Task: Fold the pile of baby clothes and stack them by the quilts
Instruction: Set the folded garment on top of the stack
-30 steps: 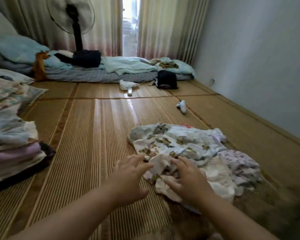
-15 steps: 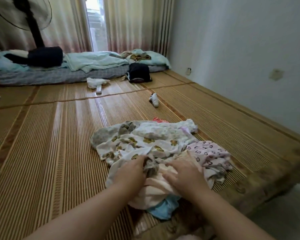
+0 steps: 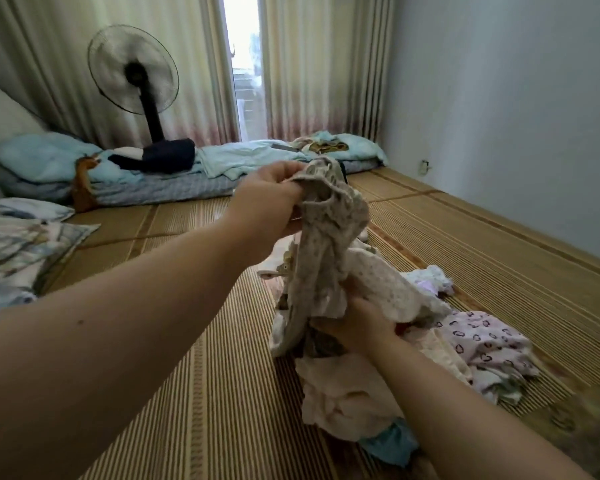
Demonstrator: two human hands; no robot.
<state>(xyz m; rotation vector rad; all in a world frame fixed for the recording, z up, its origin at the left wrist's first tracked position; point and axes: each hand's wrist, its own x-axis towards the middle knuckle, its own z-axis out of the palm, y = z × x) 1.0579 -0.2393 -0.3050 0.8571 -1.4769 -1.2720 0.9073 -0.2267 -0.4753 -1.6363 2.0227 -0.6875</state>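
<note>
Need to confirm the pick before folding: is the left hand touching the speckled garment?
Touching. In the head view the left hand curls its fingers round the top edge of the speckled garment and holds it up.

Held garment (image 3: 329, 237): cream-beige, fine grey-brown speckle print.
Peach garment (image 3: 343, 403): plain pale peach-cream.
Pink garment (image 3: 482, 341): pale pink-lilac, dark outlined heart-like shapes.
Blue piece (image 3: 388, 448): plain light blue.
Mat (image 3: 205, 393): straw yellow, narrow brown stripes, darker brown bands.
Quilts (image 3: 14, 251): pastel floral print in blue, pink and cream.
Curtains (image 3: 309, 64): cream, shading to dusty pink at the hem.
Bedding (image 3: 243, 157): pale teal over blue-grey check.
Fan (image 3: 134, 69): black stand, pale cage.
Wall (image 3: 499, 98): pale grey-blue.
</note>
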